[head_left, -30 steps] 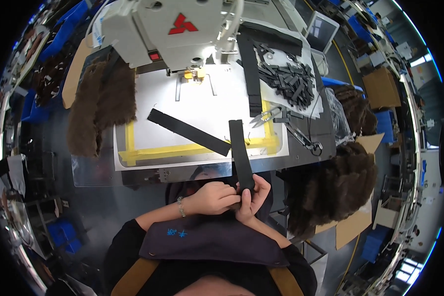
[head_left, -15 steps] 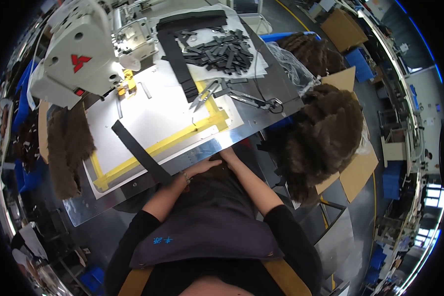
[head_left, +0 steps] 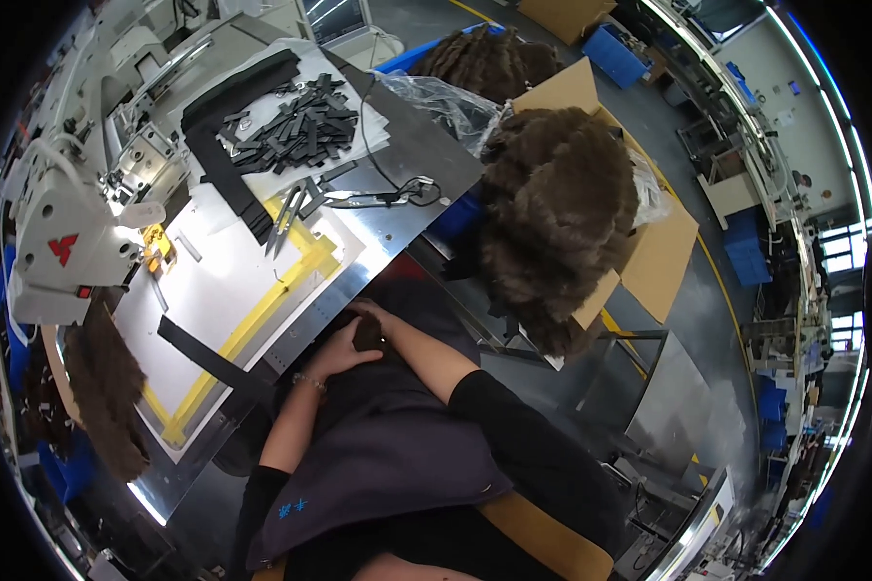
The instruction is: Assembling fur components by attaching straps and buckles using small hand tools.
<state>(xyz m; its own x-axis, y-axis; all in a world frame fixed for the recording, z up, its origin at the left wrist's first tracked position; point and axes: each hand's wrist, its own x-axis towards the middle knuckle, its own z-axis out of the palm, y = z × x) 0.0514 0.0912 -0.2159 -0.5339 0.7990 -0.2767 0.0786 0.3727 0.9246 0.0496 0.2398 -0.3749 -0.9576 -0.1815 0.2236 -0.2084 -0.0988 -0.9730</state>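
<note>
My two hands are together over my lap, close to the near edge of the table. My left hand [head_left: 339, 351], with a bracelet at the wrist, is curled around a small dark brown piece of fur [head_left: 368, 333], its thumb lying along the near side. My right hand [head_left: 370, 311] meets it from the right, against the far side of the piece; its fingertips are hidden. A dark apron [head_left: 388, 426] covers my lap beneath them. Left of my hands, a black strip [head_left: 208, 353] lies across the table and hangs over its edge.
A white sewing machine [head_left: 68, 232] stands at the left, brown fur [head_left: 107, 387] beside it. On the table [head_left: 397, 208] are thread snips [head_left: 283, 225], scissors [head_left: 358, 200], a pile of short black strips [head_left: 305, 126] and yellow tape [head_left: 252, 324]. Brown fur [head_left: 562, 203] overflows a cardboard box [head_left: 661, 266] at the right.
My view has swung to the right, so the table and machine sit further left. My hands have come closer together, and the brown piece now shows between them.
</note>
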